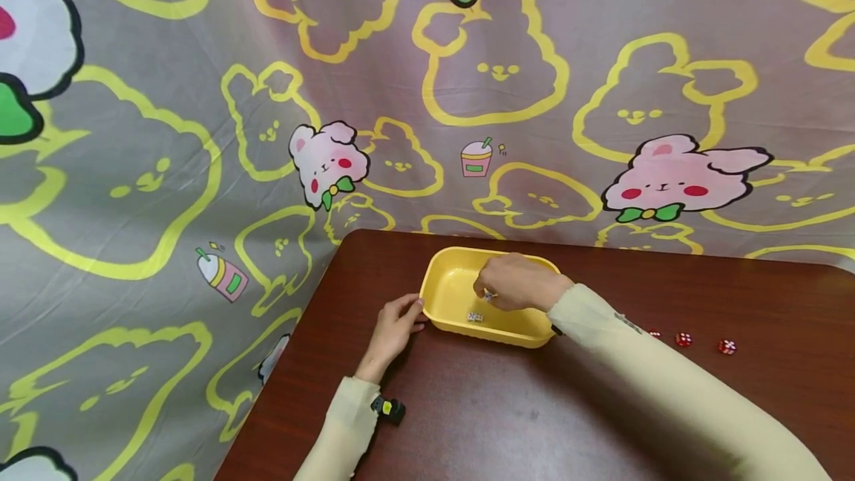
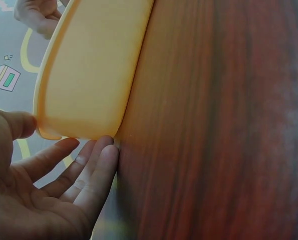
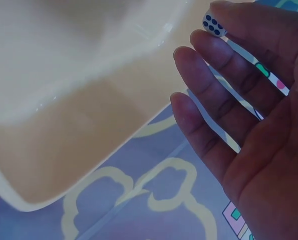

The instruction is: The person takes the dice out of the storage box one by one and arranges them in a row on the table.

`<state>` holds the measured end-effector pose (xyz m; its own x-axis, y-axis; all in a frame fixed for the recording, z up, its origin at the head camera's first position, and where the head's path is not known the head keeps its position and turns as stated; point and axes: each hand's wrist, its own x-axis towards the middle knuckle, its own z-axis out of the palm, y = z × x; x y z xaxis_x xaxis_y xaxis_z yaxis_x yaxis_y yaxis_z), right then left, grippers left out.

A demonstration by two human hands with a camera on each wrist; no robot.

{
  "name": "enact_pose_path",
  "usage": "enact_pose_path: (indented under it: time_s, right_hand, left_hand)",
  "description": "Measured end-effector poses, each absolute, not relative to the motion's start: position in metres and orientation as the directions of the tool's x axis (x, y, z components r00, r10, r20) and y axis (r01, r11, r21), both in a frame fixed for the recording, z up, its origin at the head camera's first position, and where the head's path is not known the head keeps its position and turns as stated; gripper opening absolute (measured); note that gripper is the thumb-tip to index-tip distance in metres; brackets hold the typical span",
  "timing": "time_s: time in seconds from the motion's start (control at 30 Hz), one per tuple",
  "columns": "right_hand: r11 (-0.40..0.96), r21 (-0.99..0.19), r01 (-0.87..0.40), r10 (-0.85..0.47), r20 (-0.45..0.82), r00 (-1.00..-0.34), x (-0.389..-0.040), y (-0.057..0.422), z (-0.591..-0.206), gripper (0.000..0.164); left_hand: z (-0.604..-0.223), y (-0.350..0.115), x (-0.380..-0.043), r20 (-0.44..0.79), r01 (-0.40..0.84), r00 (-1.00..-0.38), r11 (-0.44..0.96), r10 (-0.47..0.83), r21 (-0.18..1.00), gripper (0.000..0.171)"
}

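A yellow plastic bin (image 1: pixel 446 327) stands on the table, a little in front of the curtain. My left hand (image 1: pixel 392 329) is at its left end. In the left wrist view the thumb (image 2: pixel 22 125) touches the rim and the extended fingertips rest against the outer end wall. Over the bin, my right hand (image 1: pixel 517 282) pinches a white die with dark pips (image 3: pixel 214 25) between thumb and index finger; the other fingers are spread. White dice (image 1: pixel 475 317) lie together on the bin's floor, below and left of the right hand.
Red dice (image 1: pixel 683 339) sit on the brown wooden table (image 1: pixel 467 407) right of the bin, one partly hidden by the right sleeve (image 1: pixel 641 362). A patterned grey curtain (image 1: pixel 394 95) hangs along the table's back and left sides.
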<state>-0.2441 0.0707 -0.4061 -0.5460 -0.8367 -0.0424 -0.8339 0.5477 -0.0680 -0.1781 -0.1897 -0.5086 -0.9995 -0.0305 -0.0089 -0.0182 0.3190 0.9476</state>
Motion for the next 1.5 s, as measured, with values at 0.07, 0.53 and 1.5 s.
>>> enact_pose_path:
  time_s: [0.07,0.53,1.5]
  right_hand:
    - [0.548,-0.072,-0.833,-0.836,-0.036,-0.547,-0.243,0.075,-0.405,0.01]
    - [0.57,-0.049,-0.82,-0.821,0.01,-0.571,-0.23,0.101,-0.398,0.006]
    - [0.639,-0.048,-0.768,-0.76,0.116,-0.639,-0.206,0.159,-0.402,0.013]
  left_hand:
    - [-0.509,-0.19,-0.178,-0.002,-0.01,-1.0,0.319,-0.026,0.948,0.035]
    - [-0.508,-0.19,-0.178,-0.014,-0.022,-0.999,0.314,-0.029,0.949,0.034]
    - [-0.505,-0.189,-0.177,-0.005,-0.012,-1.0,0.291,-0.025,0.957,0.036]
